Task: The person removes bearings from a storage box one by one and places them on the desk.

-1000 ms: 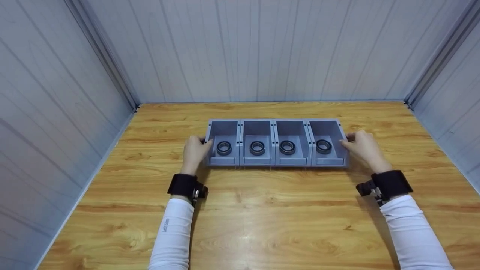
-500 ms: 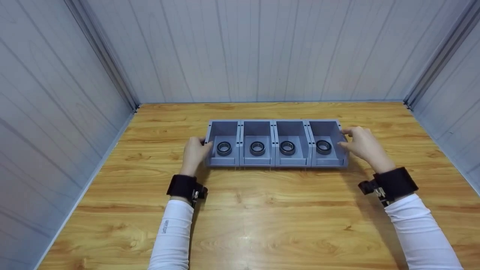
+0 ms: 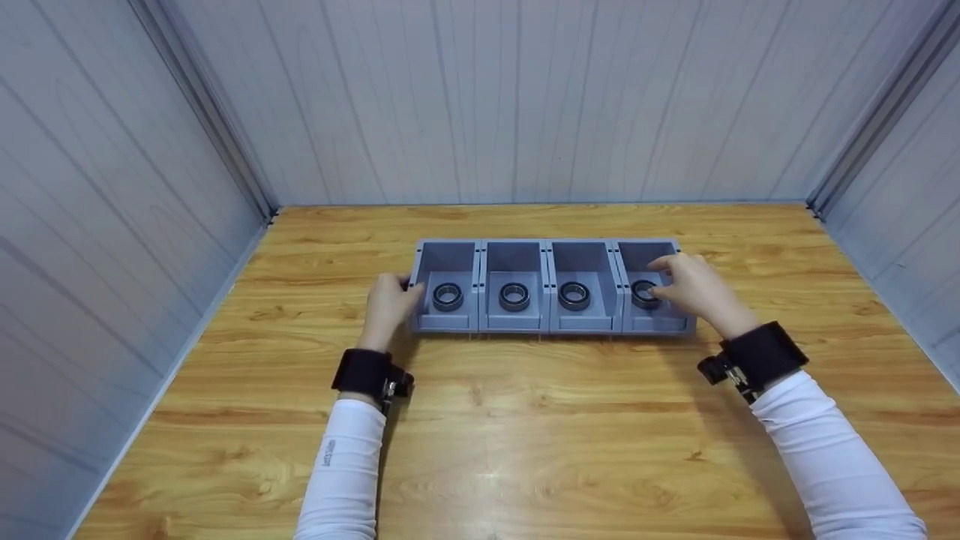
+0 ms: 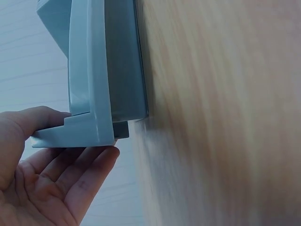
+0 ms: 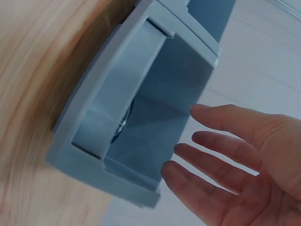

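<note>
1. Pinching the outer side of the leftmost bin (image 3: 450, 257), the left hand (image 3: 390, 306) in the head view holds one end of the row of four grey bins (image 3: 514, 324). The row stands on the wooden table (image 3: 480, 435), near the back wall (image 3: 487, 97). On the bin floors lie the leftmost ring (image 3: 448, 306), the second ring (image 3: 514, 306), the third ring (image 3: 574, 305) and the rightmost ring (image 3: 637, 301), one per bin. The right hand (image 3: 701, 291) is over the rightmost bin (image 3: 637, 253), thumb and index finger apart; the thumb overlaps the rightmost ring, contact unclear. A black strap (image 3: 364, 371) and a white sleeve (image 3: 341, 465) cover each forearm.
2. In the left wrist view, the thumb lies on one side of the bin's wall, the fingers on the other.
3. In the right wrist view, the right hand grips nothing, its fingers loosely extended and spaced beside the rightmost bin. A glinting curve of the rightmost ring shows behind the front lip.
</note>
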Available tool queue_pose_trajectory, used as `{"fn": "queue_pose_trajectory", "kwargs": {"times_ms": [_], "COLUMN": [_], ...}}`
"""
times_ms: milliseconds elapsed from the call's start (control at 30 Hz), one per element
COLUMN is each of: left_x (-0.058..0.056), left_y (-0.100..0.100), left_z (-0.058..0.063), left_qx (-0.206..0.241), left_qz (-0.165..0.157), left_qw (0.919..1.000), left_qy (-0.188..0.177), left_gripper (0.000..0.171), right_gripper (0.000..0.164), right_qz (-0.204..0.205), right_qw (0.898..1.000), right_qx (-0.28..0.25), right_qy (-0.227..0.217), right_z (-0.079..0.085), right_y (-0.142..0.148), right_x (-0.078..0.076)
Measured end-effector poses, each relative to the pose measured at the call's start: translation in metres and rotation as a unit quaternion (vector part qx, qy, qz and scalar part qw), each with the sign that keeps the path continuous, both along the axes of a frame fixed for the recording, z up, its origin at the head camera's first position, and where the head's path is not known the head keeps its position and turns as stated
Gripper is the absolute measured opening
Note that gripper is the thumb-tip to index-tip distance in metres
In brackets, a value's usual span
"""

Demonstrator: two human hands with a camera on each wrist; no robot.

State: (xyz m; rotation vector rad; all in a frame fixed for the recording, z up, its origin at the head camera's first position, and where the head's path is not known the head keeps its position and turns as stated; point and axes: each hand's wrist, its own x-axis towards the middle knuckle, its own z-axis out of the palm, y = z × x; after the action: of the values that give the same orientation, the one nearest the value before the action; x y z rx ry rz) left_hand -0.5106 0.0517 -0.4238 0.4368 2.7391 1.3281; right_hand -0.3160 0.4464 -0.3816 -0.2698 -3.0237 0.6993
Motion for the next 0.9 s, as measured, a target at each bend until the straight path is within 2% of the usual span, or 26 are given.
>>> {"fn": "queue_pose_trajectory", "kwargs": {"times_ms": [200,467,900], "left_x": [0.0,0.0,-0.001], "left_y": [0.001,0.0,0.001], "left_z": [0.001,0.002,0.001], "left_qx": [-0.017,-0.021,-0.011], "left_qz": [0.002,-0.002,-0.004], "left_qw": [0.9997,0.9997,0.9999], "left_qy": [0.019,0.012,-0.001], "left_gripper": [0.037,0.036,0.034], "right_gripper": [0.047,0.047,0.046], "right_qz": [0.019,0.037,0.053], "right_qw": [1.0,0.999,0.997], "right_qx": [0.019,0.012,0.044], "right_qy": [-0.001,-0.031,-0.028], "right_z": [-0.007,-0.017,-0.029], "right_y": [-0.001,0.002,0.005], "right_x": [-0.008,-0.02,-0.033]}}
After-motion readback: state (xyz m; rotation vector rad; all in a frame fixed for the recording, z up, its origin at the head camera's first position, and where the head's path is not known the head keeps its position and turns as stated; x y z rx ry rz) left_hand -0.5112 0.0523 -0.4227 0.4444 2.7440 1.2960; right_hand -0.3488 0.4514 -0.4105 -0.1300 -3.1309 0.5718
